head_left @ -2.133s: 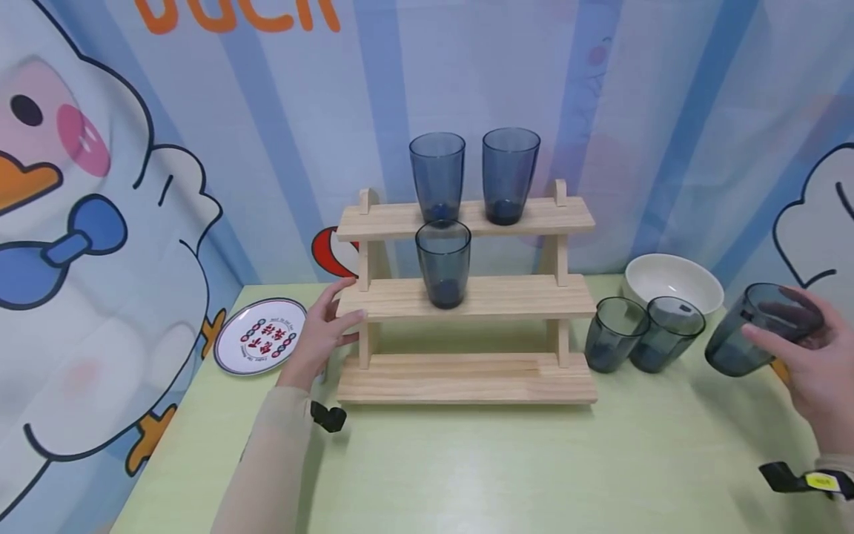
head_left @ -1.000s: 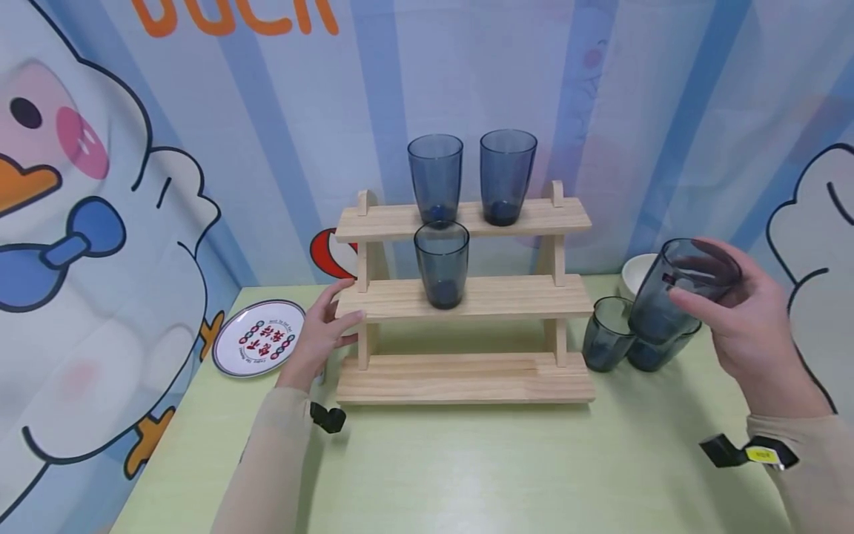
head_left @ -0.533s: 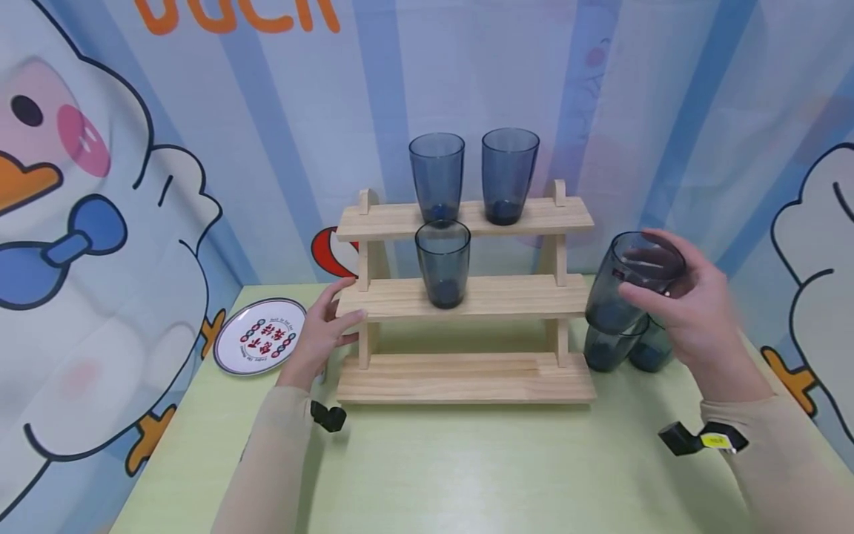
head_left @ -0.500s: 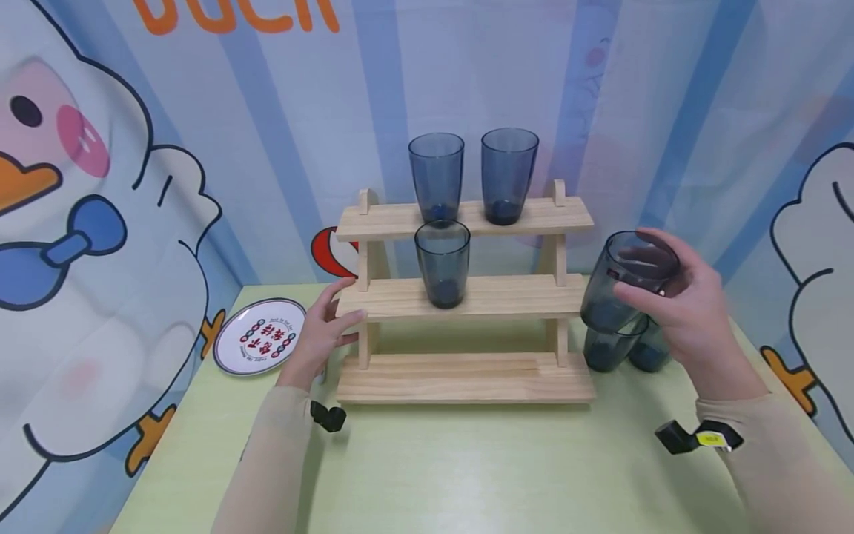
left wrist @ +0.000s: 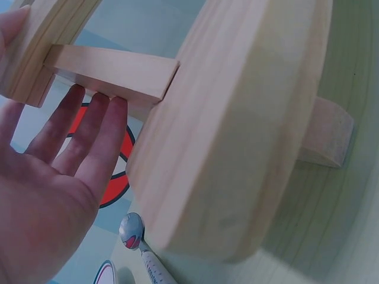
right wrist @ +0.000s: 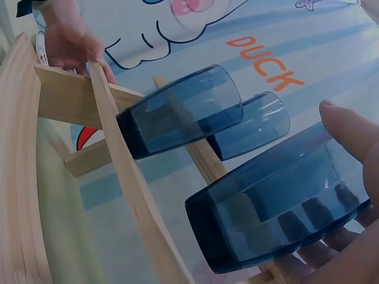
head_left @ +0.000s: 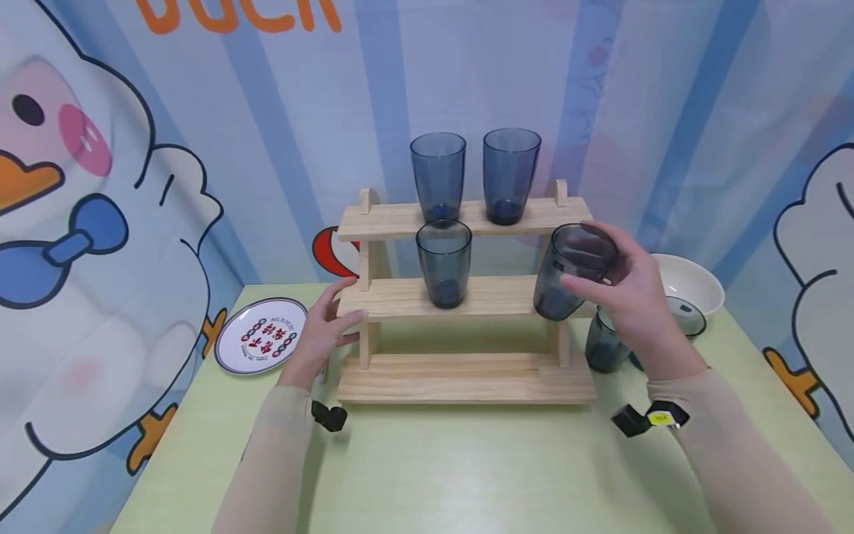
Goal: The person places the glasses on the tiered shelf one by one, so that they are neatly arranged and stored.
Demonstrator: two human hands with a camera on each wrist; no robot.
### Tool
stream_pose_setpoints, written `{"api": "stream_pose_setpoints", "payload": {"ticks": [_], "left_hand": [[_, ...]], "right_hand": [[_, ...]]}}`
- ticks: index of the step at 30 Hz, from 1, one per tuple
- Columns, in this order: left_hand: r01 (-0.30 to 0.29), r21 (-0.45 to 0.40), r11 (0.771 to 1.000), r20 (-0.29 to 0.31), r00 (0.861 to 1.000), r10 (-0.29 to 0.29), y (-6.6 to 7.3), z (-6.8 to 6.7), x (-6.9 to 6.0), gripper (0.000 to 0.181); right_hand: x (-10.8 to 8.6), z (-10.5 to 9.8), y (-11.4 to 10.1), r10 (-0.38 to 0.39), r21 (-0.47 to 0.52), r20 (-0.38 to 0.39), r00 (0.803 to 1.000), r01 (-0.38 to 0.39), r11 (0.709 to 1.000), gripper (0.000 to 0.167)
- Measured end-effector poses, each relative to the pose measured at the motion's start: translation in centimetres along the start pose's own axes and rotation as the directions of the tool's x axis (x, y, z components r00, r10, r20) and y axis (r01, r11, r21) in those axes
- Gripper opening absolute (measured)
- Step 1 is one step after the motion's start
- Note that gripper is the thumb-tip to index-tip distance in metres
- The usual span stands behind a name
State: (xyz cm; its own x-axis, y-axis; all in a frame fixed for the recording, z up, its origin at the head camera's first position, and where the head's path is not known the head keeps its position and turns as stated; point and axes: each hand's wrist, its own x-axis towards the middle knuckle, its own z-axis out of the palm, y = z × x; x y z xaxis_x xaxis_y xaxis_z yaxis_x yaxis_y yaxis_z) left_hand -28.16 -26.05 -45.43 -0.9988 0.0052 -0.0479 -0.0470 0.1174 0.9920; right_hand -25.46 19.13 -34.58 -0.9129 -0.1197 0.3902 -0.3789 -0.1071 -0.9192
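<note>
A three-tier wooden display rack (head_left: 467, 378) stands on the table. My left hand (head_left: 316, 337) grips the left end of its middle shelf; in the left wrist view the fingertips (left wrist: 118, 109) touch an upright. My right hand (head_left: 637, 304) holds a blue-grey glass tumbler (head_left: 557, 285), tilted, at the right end of the middle shelf; whether its base touches the wood I cannot tell. The right wrist view shows thumb and fingers around the held tumbler (right wrist: 278, 207). Another tumbler (head_left: 445, 267) is upright on the middle shelf. Two more tumblers, left (head_left: 438, 174) and right (head_left: 511, 174), stand on top.
Right of the rack, two tumblers, one nearer (head_left: 603, 350) and one farther right (head_left: 690, 317), are partly hidden by my right hand. A white bowl (head_left: 694, 282) is behind them. A patterned plate (head_left: 260, 337) lies left, and a spoon (left wrist: 131, 231) shows beside the rack.
My right hand has carried the tumbler leftward from the far right, over the tumblers on the table, to the middle shelf's right end. My left hand has stayed on the rack.
</note>
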Motion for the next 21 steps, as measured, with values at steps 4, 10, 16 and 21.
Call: {"api": "stream_pose_setpoints", "payload": {"ticks": [4, 10, 16, 21], "left_hand": [[-0.004, 0.006, 1.0, 0.001, 1.0, 0.004, 0.0, 0.0, -0.1, 0.07], [-0.01, 0.006, 1.0, 0.006, 1.0, 0.01, 0.0, -0.1, -0.2, 0.069], [-0.003, 0.002, 1.0, 0.003, 1.0, 0.003, -0.1, 0.0, -0.1, 0.067], [-0.012, 0.001, 1.0, -0.002, 1.0, 0.012, -0.3, -0.1, 0.0, 0.069]], "right_hand": [[0.7, 1.0, 0.2, 0.054, -0.053, -0.016, 0.998, -0.055, 0.997, 0.072], [1.5, 2.3, 1.1, 0.06, -0.085, -0.002, 0.998, -0.06, 0.995, 0.073], [2.1, 3.3, 1.9, 0.065, -0.108, 0.004, 0.998, -0.064, 0.992, 0.076], [2.6, 3.9, 2.3, 0.07, -0.135, 0.023, 0.997, -0.066, 0.989, 0.077]]}}
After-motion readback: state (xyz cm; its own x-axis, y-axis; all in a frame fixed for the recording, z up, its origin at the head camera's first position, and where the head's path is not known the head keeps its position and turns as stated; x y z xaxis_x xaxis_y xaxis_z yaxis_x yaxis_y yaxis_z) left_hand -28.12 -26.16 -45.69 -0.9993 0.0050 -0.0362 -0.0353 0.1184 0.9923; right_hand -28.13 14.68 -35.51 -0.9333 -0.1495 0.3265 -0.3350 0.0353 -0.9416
